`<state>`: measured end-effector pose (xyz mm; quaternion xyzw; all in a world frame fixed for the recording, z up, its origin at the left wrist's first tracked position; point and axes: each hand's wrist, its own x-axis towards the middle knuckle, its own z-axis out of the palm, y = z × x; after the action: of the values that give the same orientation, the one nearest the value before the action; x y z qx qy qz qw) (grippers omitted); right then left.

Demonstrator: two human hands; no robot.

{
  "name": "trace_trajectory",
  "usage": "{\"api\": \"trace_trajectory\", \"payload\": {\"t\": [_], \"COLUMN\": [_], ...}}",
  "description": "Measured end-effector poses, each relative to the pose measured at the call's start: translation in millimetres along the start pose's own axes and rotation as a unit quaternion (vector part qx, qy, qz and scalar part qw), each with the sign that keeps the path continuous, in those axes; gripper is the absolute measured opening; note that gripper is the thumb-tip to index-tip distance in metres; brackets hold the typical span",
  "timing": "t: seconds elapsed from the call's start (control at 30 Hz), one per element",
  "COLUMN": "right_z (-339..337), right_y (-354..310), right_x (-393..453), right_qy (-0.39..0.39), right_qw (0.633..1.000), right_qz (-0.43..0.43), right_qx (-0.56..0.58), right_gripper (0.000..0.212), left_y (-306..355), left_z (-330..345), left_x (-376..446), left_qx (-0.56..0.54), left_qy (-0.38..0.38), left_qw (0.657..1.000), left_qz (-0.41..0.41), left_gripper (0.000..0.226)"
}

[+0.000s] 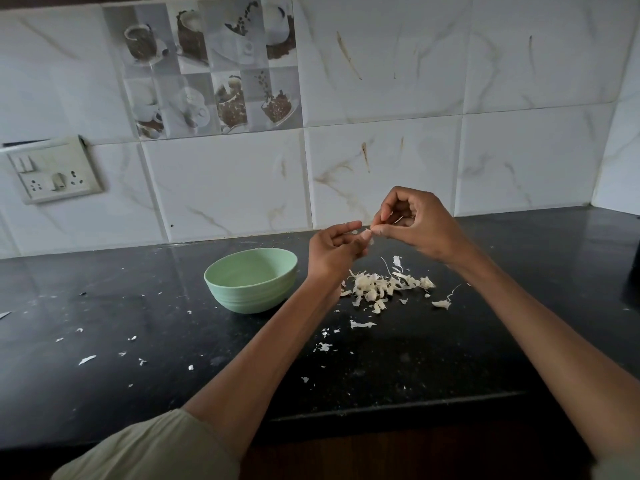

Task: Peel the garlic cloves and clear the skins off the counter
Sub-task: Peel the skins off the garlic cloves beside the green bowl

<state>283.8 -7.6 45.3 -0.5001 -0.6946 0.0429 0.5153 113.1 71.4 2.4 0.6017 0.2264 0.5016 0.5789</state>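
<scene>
Peeling is well under way, judging by how much skin already lies about, yet the clearing half of the job has not begun. Starting at the left end of the counter [104, 306], you have small white flakes [86, 359] scattered well apart from one another, reaching toward the front edge. Next comes the pale green bowl [252, 279], standing upright about midway between the back edge and the front; from this angle you see only its far inner wall and no cloves in it (the bottom is hidden, so I cannot tell what it holds). Just beside it, your left hand [334, 252] is raised above the counter with its fingers curled, pinching a small garlic clove [366, 233] at the fingertips. Your right hand [420, 225] meets it there, thumb and forefinger nipping what looks like a strip of skin on the same clove. Below both hands sits the main heap of skins [382, 286], with a few stray pieces [442, 303] to its right. All of that still needs sweeping off.
</scene>
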Motion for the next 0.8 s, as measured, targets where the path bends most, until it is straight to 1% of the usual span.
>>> {"api": "trace_trajectory", "payload": {"t": [0.07,0.13,0.2,0.27,0.33,0.43,0.57,0.63,0.7,0.8], "right_z": [-0.1,0.3,1.0,0.9,0.1,-1.2,-4.1,-5.7,-6.2,-4.2], "right_y": [-1.4,-2.9,-4.0,-5.3,-5.7,-5.7,-6.4,-5.9,-3.3,1.2], "right_x": [-0.5,-0.7,-0.7,-0.4,-0.6,-1.0,-0.4,0.5,0.9,0.3], "right_qy": [-0.002,0.000,0.006,0.012,0.012,0.003,0.001,0.010,0.014,-0.005], "right_qw": [1.000,1.000,0.999,0.999,0.997,0.994,0.993,0.994,0.997,0.999], "right_qz": [0.008,0.015,0.022,0.028,0.037,0.041,0.032,0.030,0.028,0.032], "right_qx": [0.008,0.017,0.029,0.045,0.073,0.103,0.113,0.103,0.070,0.006], "right_gripper": [0.027,0.030,0.032,0.033,0.031,0.028,0.026,0.022,0.018,0.018], "left_y": [1.9,2.4,1.5,0.3,0.8,1.3,1.0,1.2,1.7,2.2], "left_z": [-0.2,-0.5,-0.8,-0.6,-0.3,-0.8,-1.4,-1.6,-1.4,-1.6], "left_x": [-0.3,-0.2,0.7,2.0,1.8,2.2,3.5,3.7,3.7,3.8], "left_qx": [-0.026,-0.020,0.011,0.045,0.051,0.043,0.022,0.011,-0.008,-0.070], "left_qy": [0.010,0.014,0.018,0.025,0.028,0.026,0.020,0.017,0.013,-0.005], "left_qw": [0.999,1.000,1.000,0.998,0.997,0.997,0.998,0.999,1.000,0.997], "left_qz": [-0.019,-0.016,0.011,0.044,0.059,0.061,0.051,0.036,0.012,-0.026], "left_gripper": [0.034,0.028,0.023,0.024,0.026,0.027,0.015,0.014,0.015,0.013]}}
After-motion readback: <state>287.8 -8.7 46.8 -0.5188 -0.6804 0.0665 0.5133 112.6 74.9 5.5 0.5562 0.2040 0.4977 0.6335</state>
